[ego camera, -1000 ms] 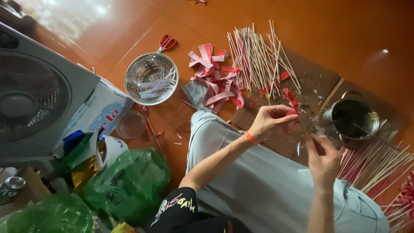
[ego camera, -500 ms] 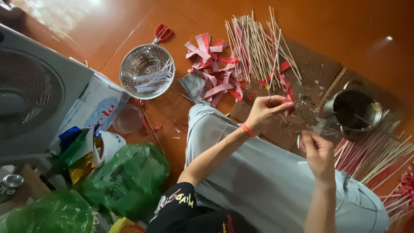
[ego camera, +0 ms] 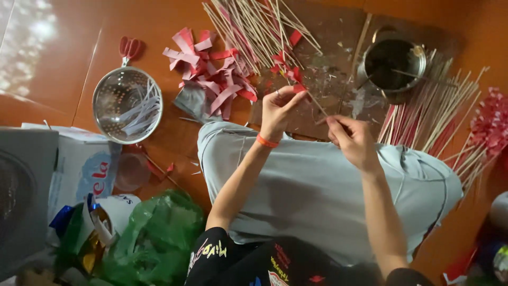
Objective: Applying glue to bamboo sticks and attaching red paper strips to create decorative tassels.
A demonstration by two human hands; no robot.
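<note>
My left hand (ego camera: 278, 108), with an orange band at the wrist, pinches a small red paper strip (ego camera: 298, 88) at the top of a thin bamboo stick (ego camera: 316, 106). The lower end of that same stick is held by the fingertips of my right hand (ego camera: 352, 139). Both hands hover above my knees in grey trousers (ego camera: 312, 185). Just beyond the hands lies a dark, stained board (ego camera: 323, 79) on the orange floor.
A heap of red paper strips (ego camera: 211, 79) and loose bamboo sticks (ego camera: 254, 26) lie ahead. A dark metal pot (ego camera: 394, 63) sits right, beside finished sticks (ego camera: 439, 111). A metal strainer (ego camera: 127, 105), a box (ego camera: 79, 169) and a green bag (ego camera: 153, 238) stand left.
The camera has swung, so the scene shifted in view. My hands have come closer together, and the right hand now grips the stick that the left hand holds with the red strip.
</note>
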